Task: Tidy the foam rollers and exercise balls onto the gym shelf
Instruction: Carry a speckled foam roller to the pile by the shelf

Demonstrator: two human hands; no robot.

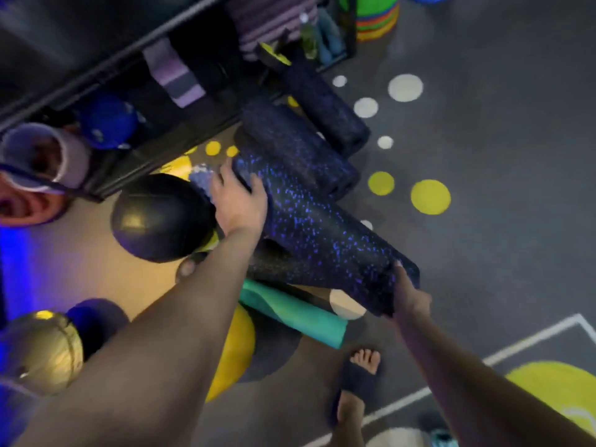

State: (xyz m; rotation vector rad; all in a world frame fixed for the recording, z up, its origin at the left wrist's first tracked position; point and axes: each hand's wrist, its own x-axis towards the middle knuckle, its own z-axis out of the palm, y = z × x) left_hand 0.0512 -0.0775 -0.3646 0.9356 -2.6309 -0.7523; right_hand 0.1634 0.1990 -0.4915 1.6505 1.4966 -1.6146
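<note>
I hold a long black foam roller with blue speckles (319, 233) above the floor. My left hand (238, 201) grips its far end and my right hand (408, 291) grips its near end. Two more dark speckled rollers (300, 146) (325, 101) lie on the floor beyond it, beside the black gym shelf (135, 59). A black exercise ball (161, 217) rests just left of my left hand. Under my left arm lie a teal roller (296, 314) and a yellow ball (235, 350). A gold ball (48, 350) sits at the lower left.
The shelf carries a blue ball (109, 121), a purple block (174, 75) and striped mats (267, 21). Coloured cones (377, 24) stand at the top. My sandalled foot (358, 382) is on the grey floor, which has yellow and white dots.
</note>
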